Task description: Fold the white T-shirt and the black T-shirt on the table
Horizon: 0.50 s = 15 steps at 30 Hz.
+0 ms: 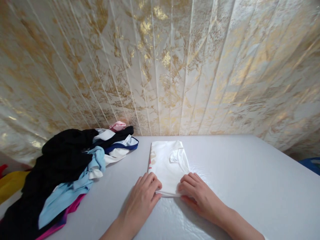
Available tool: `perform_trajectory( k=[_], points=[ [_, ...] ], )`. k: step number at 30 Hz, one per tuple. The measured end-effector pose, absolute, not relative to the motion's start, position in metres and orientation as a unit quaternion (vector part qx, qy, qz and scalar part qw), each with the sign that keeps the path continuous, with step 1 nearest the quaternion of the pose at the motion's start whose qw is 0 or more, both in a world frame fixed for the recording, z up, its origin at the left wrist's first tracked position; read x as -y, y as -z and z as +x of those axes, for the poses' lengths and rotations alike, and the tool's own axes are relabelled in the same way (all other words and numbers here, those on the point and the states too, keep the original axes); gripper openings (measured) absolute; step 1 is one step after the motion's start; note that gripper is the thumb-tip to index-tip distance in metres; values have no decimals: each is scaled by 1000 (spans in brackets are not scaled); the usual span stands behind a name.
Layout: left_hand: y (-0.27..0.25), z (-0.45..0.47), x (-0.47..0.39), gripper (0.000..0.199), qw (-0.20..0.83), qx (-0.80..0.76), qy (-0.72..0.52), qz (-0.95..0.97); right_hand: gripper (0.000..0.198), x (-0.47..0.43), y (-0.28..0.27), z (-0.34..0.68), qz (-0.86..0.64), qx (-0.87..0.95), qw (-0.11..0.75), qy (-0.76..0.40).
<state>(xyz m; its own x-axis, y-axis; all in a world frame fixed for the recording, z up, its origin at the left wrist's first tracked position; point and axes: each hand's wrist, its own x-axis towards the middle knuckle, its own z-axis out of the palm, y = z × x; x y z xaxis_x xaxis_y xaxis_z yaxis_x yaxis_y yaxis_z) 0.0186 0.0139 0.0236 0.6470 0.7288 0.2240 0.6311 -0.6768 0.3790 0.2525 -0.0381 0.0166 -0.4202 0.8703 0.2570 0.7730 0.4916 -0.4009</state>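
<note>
A white T-shirt (166, 166), folded into a compact rectangle, lies flat in the middle of the table. Its neckline and a small label face up on the right part, and a bit of coloured print shows along its left edge. My left hand (145, 191) grips the near left corner, thumb below and fingers on top. At the near right corner, my right hand (196, 191) holds the cloth in the same way, fingers curled over the edge. The fabric under my fingertips is hidden.
To the left, a loose heap of clothes (60, 163) in black, light blue, white and pink spreads over the white table (240, 173). Behind the table's far edge hangs a gold-patterned curtain (160, 66). Something blue (311, 165) sits beyond the right edge.
</note>
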Motion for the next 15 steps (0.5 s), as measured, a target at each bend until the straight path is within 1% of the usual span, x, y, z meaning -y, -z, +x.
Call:
perform_trajectory(
  k=[2,6,9,15],
  points=[
    [-25,17,-16,20,154,-379,-185,894,12,39,-19,256,-491,838,214,-106],
    [-22,15,-19,18,166,-373,-193,892,17,43,-21,264,-470,855,203,-83],
    [-19,15,-19,20,150,-345,-200,905,17,45,-18,270,-468,857,204,-71],
    [-15,15,-17,23,102,-288,-191,933,18,42,-10,275,-446,861,239,-60]
  ],
)
